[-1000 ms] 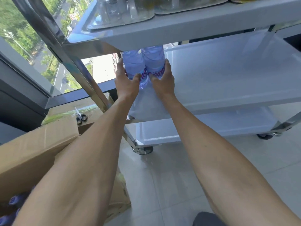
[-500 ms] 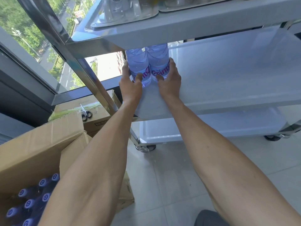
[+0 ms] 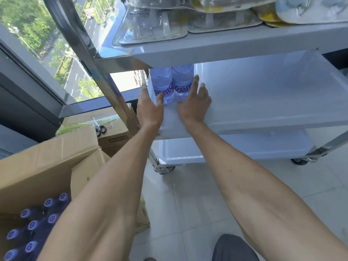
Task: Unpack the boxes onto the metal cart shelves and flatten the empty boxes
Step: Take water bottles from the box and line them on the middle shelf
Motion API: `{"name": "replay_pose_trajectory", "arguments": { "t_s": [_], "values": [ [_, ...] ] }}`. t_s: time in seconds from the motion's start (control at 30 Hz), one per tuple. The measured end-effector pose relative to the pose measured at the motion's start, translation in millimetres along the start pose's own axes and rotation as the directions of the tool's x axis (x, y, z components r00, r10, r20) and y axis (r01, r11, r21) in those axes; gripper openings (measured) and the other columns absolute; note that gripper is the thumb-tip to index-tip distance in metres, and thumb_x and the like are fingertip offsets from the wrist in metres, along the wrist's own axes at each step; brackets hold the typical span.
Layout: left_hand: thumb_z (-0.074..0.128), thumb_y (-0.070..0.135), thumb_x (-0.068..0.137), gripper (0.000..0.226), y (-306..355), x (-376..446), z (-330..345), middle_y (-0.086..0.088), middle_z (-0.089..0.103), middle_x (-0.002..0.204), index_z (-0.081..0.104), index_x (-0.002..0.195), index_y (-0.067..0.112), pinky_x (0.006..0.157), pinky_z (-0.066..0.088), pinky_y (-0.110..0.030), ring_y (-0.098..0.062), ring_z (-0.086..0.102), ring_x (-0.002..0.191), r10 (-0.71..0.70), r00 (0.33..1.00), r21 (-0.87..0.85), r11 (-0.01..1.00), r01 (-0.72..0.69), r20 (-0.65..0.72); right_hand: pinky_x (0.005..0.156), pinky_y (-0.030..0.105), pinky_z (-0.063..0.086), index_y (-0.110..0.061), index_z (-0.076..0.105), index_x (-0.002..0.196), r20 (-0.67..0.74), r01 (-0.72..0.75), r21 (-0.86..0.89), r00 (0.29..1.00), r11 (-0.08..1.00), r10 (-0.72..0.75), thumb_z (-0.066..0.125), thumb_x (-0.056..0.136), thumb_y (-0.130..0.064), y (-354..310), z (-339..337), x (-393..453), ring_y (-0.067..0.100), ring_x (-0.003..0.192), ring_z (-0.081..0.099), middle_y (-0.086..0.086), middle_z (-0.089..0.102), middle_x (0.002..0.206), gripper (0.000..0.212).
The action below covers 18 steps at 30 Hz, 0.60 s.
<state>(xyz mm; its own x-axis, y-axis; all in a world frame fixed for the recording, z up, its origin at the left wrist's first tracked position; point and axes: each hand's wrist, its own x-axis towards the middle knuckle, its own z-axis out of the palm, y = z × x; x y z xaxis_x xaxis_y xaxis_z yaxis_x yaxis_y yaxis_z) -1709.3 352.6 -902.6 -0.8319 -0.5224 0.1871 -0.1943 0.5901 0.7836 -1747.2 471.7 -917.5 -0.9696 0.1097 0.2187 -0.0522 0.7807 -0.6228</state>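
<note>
Both forearms bare, stretched forward and up to the left end of the middle shelf [image 3: 263, 102] of the metal cart [image 3: 113, 59]. Left hand [image 3: 149, 108] released, palm facing right, fingers straight beside the left bottle [image 3: 162, 81], thumb tip at its label; actual contact cannot be told. Right hand [image 3: 194, 104] released, palm down, fingers spread and straight, fingertips against the right side of the right bottle [image 3: 183, 80]. Two bottles upright, touching side by side at the far left corner of the middle shelf: clear ribbed plastic, pale blue tint, pink lettering on the label; upper parts hidden behind the top shelf [image 3: 216, 46]. Shelves smooth, white-grey, tray-shaped with raised lips; frame posts of polished, reflective tubular metal; bottom shelf [image 3: 235, 149] above a swivel wheel [image 3: 164, 169] on pale glossy floor tiles. Top shelf loaded with clear moulded plastic packs [image 3: 150, 25] on card backing. Near left: open box [image 3: 41, 166] of brown corrugated cardboard, flaps up, rows of bottles with round purple caps [image 3: 33, 226] inside. Beyond it, a closed cardboard box [image 3: 113, 132] with scissors [image 3: 98, 127], black-handled, lying on its lid. Window glass [image 3: 37, 34] at far left
</note>
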Motion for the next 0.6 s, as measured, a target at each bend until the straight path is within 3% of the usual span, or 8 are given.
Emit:
{"name": "replay_pose_trajectory", "arguments": {
  "t_s": [0.1,0.23,0.4,0.5,0.6],
  "values": [
    [0.052,0.032,0.101,0.060,2.2,-27.4,-18.0,-0.011,0.040,0.154,0.031,0.154,0.011,0.113,0.029,-0.035,-0.027,0.036,0.142,0.035,0.999,0.096,0.995,-0.038,0.030,0.118,0.049,0.015,-0.021,0.016,0.157,0.005,-0.065,-0.078,0.998,0.995,0.066,0.057,0.088,-0.018,-7.4,-15.6,-34.0,0.033,0.147,0.020,0.019,0.019,0.160,0.080],
    [0.048,0.026,0.099,0.046,6.6,-89.1,-43.5,-0.010,0.053,0.142,0.049,0.142,0.011,0.101,0.039,-0.034,-0.027,0.049,0.130,0.072,0.994,0.211,0.974,-0.088,0.082,0.118,0.045,0.019,-0.018,0.028,0.153,-0.003,-0.093,0.006,0.996,0.996,0.093,0.061,0.082,-0.015,-6.5,-46.3,-95.3,0.031,0.144,0.026,0.017,0.027,0.156,0.078],
    [0.048,0.023,0.093,0.022,0.5,-160.9,-103.4,-0.008,0.070,0.103,0.067,0.104,0.016,0.072,0.045,-0.033,-0.030,0.064,0.096,0.018,0.998,0.253,0.967,-0.001,-0.066,0.104,0.036,0.037,-0.010,0.042,0.142,-0.002,-0.110,0.336,0.993,0.936,0.118,0.052,0.084,-0.001,-18.4,-81.9,-183.9,0.031,0.130,0.043,0.012,0.042,0.142,0.060],
    [0.048,0.022,0.094,0.024,-14.0,-191.6,-160.1,-0.010,0.071,0.097,0.070,0.101,0.016,0.072,0.050,-0.033,-0.032,0.065,0.091,-0.049,0.992,0.350,0.932,0.089,-0.120,0.089,0.029,0.039,-0.008,0.053,0.130,0.034,-0.066,0.436,0.998,0.897,0.057,0.051,0.083,0.002,-40.7,-88.8,-226.1,0.029,0.116,0.053,0.010,0.052,0.130,0.048],
    [0.049,0.025,0.095,0.024,-40.3,-217.7,-230.0,-0.011,0.071,0.106,0.069,0.107,0.018,0.077,0.050,-0.031,-0.033,0.065,0.096,-0.157,0.966,0.439,0.867,0.235,-0.208,0.077,0.028,0.040,-0.009,0.062,0.110,0.111,0.015,0.525,0.990,0.851,-0.085,0.049,0.083,0.003,-78.7,-86.1,-264.1,0.026,0.095,0.059,0.009,0.065,0.105,0.032]
  ]
}}
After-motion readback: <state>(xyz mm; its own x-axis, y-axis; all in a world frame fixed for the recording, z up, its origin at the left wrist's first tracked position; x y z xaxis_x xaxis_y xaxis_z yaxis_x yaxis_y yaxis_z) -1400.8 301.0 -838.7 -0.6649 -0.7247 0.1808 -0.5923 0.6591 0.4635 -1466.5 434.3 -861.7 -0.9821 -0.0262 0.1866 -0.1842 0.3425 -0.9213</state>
